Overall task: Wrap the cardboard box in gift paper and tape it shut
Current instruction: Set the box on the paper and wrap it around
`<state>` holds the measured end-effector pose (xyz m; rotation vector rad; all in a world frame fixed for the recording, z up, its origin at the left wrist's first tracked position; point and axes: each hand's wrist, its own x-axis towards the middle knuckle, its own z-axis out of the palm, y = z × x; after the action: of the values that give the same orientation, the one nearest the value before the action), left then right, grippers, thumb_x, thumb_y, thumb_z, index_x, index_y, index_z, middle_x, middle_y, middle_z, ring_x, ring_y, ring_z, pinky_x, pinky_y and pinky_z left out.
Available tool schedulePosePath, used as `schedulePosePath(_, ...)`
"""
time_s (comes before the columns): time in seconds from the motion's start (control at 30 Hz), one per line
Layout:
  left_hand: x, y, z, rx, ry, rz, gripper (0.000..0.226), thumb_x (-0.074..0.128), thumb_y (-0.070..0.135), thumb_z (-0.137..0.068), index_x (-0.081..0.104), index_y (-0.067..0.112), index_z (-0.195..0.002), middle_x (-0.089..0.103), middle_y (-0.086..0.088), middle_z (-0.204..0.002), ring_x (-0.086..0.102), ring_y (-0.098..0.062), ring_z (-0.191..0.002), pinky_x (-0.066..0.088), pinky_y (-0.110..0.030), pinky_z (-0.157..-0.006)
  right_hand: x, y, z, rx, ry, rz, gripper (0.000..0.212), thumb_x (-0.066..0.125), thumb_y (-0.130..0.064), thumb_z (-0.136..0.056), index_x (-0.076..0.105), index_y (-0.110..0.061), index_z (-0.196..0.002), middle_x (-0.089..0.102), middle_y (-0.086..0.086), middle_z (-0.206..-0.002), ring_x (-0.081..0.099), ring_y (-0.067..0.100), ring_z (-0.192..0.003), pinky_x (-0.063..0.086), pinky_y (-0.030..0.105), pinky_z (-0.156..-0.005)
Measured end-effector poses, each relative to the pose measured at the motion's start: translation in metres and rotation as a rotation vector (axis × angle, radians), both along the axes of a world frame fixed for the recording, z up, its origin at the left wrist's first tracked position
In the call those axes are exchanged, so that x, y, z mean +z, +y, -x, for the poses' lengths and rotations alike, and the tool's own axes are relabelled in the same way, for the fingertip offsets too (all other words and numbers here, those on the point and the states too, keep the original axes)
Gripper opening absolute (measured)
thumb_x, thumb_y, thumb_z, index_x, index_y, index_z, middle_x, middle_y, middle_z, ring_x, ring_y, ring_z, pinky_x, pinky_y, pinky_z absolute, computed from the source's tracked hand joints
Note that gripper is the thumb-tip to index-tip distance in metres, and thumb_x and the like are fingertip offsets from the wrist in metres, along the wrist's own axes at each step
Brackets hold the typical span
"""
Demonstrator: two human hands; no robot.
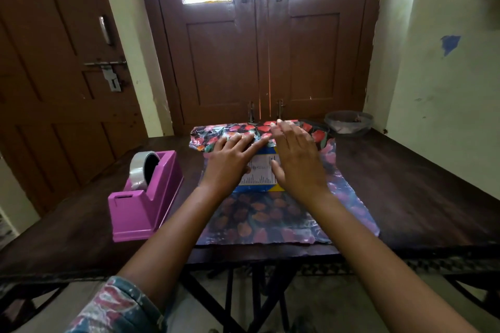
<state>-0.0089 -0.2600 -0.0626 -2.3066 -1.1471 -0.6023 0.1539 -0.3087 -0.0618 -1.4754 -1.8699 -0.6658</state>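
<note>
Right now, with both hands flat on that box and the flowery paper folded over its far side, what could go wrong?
Both the left hand and right hand press the floral gift paper over the blue and yellow cardboard box. The paper's far flap could spring back if either hand lifts to reach the clear tape in the pink plastic dispenser. The paper looks crumpled, so it may crease or tear. The near flap lies at the dark wooden table's edge and could slip.

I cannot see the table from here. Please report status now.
Both hands flat: left hand, right hand pressing the far flap of gift paper over the box. Box part uncovered. Tape dispenser left, untouched. Nothing in the way.
</note>
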Motion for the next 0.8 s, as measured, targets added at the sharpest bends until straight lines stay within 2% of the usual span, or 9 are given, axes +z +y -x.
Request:
schedulePosePath(0.1, -0.002, -0.002, -0.002, 0.008, -0.042, -0.010, 0.082, 0.077, 0.013, -0.069, 0.041, 0.024, -0.141, 0.051, -0.010, -0.138, 0.049, -0.034, -0.125, 0.035, -0.052, -0.102, -0.006, 0.015, -0.008, -0.035, -0.112, 0.129, 0.073, 0.071, -0.023, -0.072, 0.042, -0.002, -0.137, 0.048, 0.017, -0.137, 0.046, 0.033, -0.127, 0.032, 0.046, -0.107)
schedulePosePath(0.23, 0.001, 0.003, 0.001, -0.031, -0.096, 0.098, 0.075, 0.066, 0.020, -0.084, 0.027, 0.024, -0.147, 0.035, -0.002, -0.150, 0.030, -0.024, -0.139, 0.018, -0.041, -0.114, -0.017, 0.022, -0.015, -0.025, -0.161, 0.162, 0.075, 0.065, -0.031, -0.080, 0.033, -0.004, -0.142, 0.044, 0.014, -0.139, 0.041, 0.032, -0.129, 0.022, 0.044, -0.113)
schedulePosePath(0.3, 0.006, 0.008, 0.008, -0.113, -0.159, 0.172, 0.065, 0.063, 0.023, -0.087, 0.033, 0.023, -0.145, 0.037, -0.002, -0.149, 0.032, -0.023, -0.138, 0.020, -0.038, -0.113, -0.015, 0.027, -0.015, -0.009, -0.143, 0.155, 0.071, 0.055, -0.039, -0.086, 0.030, -0.006, -0.144, 0.042, 0.013, -0.141, 0.038, 0.031, -0.131, 0.019, 0.043, -0.114)
schedulePosePath(0.37, 0.009, 0.014, 0.017, -0.190, -0.210, 0.219, 0.056, 0.058, 0.026, -0.090, 0.038, 0.021, -0.142, 0.041, -0.004, -0.146, 0.036, -0.026, -0.135, 0.027, -0.038, -0.110, -0.012, 0.031, -0.015, 0.001, -0.118, 0.135, 0.068, 0.042, -0.046, -0.088, 0.033, -0.007, -0.143, 0.044, 0.013, -0.140, 0.040, 0.031, -0.130, 0.023, 0.043, -0.112)
schedulePosePath(0.47, 0.000, 0.020, 0.026, -0.165, -0.098, 0.152, 0.058, 0.051, 0.029, -0.092, 0.031, 0.020, -0.146, 0.037, -0.007, -0.149, 0.033, -0.027, -0.137, 0.019, -0.036, -0.113, -0.016, 0.038, -0.017, -0.018, -0.138, 0.105, 0.074, 0.030, -0.055, -0.086, 0.034, -0.007, -0.142, 0.048, 0.014, -0.137, 0.044, 0.031, -0.126, 0.030, 0.044, -0.108)
schedulePosePath(0.6, -0.016, 0.024, 0.027, -0.054, 0.082, -0.003, 0.073, 0.043, 0.047, -0.087, 0.014, 0.022, -0.148, 0.031, -0.008, -0.152, 0.025, -0.025, -0.138, 0.024, -0.045, -0.111, -0.029, 0.048, -0.021, -0.046, -0.219, -0.049, 0.080, 0.044, -0.059, -0.077, 0.032, -0.010, -0.139, 0.051, 0.015, -0.131, 0.048, 0.032, -0.117, 0.029, 0.044, -0.104)
schedulePosePath(0.7, -0.013, 0.024, 0.028, -0.036, 0.117, 0.029, 0.082, 0.050, 0.046, -0.089, -0.002, 0.025, -0.149, 0.016, -0.006, -0.157, 0.014, -0.025, -0.144, 0.010, -0.041, -0.115, -0.030, 0.050, -0.022, -0.035, -0.237, -0.109, 0.085, 0.049, -0.061, -0.073, 0.032, -0.011, -0.139, 0.051, 0.016, -0.131, 0.050, 0.035, -0.115, 0.023, 0.044, -0.103)
schedulePosePath(0.8, -0.008, 0.017, 0.029, 0.012, 0.141, 0.095, 0.081, 0.045, 0.048, -0.092, -0.016, 0.029, -0.143, -0.004, 0.000, -0.159, -0.002, -0.020, -0.146, -0.002, -0.038, -0.117, -0.032, 0.050, -0.024, -0.025, -0.262, -0.114, 0.082, 0.041, -0.065, -0.075, 0.031, -0.015, -0.140, 0.049, 0.018, -0.133, 0.044, 0.037, -0.118, 0.019, 0.046, -0.103)
